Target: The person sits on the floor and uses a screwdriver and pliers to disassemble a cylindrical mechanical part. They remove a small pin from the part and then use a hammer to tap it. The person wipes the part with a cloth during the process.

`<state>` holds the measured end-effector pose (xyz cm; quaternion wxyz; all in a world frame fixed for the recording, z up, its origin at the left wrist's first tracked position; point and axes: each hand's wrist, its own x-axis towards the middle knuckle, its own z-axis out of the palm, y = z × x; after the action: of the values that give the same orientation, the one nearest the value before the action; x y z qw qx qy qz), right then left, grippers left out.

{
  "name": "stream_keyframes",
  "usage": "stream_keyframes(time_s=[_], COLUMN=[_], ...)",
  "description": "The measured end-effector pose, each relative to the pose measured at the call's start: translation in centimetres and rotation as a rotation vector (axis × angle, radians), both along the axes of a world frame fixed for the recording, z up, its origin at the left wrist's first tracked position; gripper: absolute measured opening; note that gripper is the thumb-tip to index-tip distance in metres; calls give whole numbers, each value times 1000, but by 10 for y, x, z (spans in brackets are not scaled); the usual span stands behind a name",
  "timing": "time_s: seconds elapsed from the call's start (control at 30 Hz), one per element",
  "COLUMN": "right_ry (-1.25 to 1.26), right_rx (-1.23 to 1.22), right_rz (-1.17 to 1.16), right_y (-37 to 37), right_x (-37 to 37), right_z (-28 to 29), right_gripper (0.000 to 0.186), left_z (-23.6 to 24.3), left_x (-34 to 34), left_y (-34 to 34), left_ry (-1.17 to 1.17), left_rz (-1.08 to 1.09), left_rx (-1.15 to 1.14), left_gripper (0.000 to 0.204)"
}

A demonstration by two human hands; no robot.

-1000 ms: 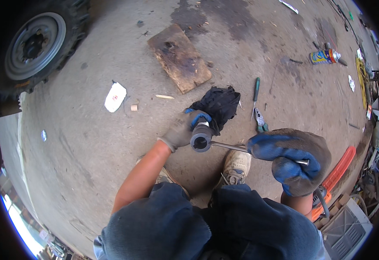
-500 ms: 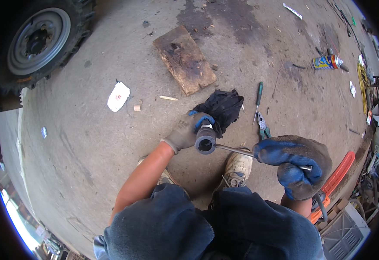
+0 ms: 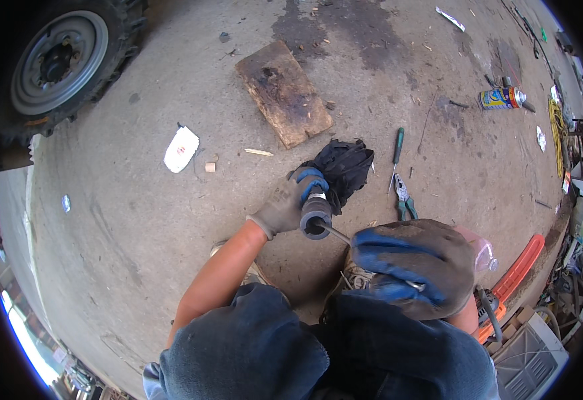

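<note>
My left hand (image 3: 286, 205), in a grey and blue glove, is closed round a dark hollow cylinder (image 3: 315, 212) with its round open end toward me. In my gloved right hand (image 3: 417, 268), somewhat blurred, is a thin metal rod (image 3: 335, 233). The rod's far tip reaches into the cylinder's opening; its other end pokes out between my fingers. Bunched black cloth or plastic (image 3: 346, 172) lies just beyond my left hand. Pliers (image 3: 404, 199) with dark green handles and a green-handled screwdriver (image 3: 399, 147) rest on the floor ahead of my right hand.
A stained wooden board (image 3: 285, 93) lies ahead, with a white packet (image 3: 181, 149) to its left. At far left stands a wheel (image 3: 61, 63). Rightward are a spray can (image 3: 501, 99), a clear pinkish bottle (image 3: 483, 256) and an orange chainsaw (image 3: 515, 277).
My right hand has moved left and slightly down, closer to the cylinder. The rod's tip has shifted from beside the cylinder's rim into its opening. My left hand stays nearly still.
</note>
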<state>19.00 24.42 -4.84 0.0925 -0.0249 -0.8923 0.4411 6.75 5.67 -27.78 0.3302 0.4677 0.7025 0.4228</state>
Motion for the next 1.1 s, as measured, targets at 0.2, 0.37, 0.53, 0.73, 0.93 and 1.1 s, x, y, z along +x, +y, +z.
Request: stream_keyframes(time_s=[0.2,0.37,0.53,0.73,0.93,1.1], right_ry=[-129,-135,-62,-93,-60,-88], right_rx=[87,36,0,-59,-116,-73], right_rz=[131,122,-46,-119,-123,-116], right_y=[5,12,13,18,22,27], right_x=[1,2,14,16,19,21], right_z=[3,-2,-14,-18,-23,-21], right_gripper=[41,37,28,29,31,30], left_z=[8,-8,-25,-6,-8,-17], left_x=[-2,-15,-23,-27,-24,-11], left_y=[-2,-11,-24,-10,2,10], left_ry=[226,59,-597,-537,47,-82], left_rz=[20,-83,130,-20,-211,-152], left_rx=[-44,-179,-260,-423,-435,-206], left_gripper=[58,63,95,106,81,62])
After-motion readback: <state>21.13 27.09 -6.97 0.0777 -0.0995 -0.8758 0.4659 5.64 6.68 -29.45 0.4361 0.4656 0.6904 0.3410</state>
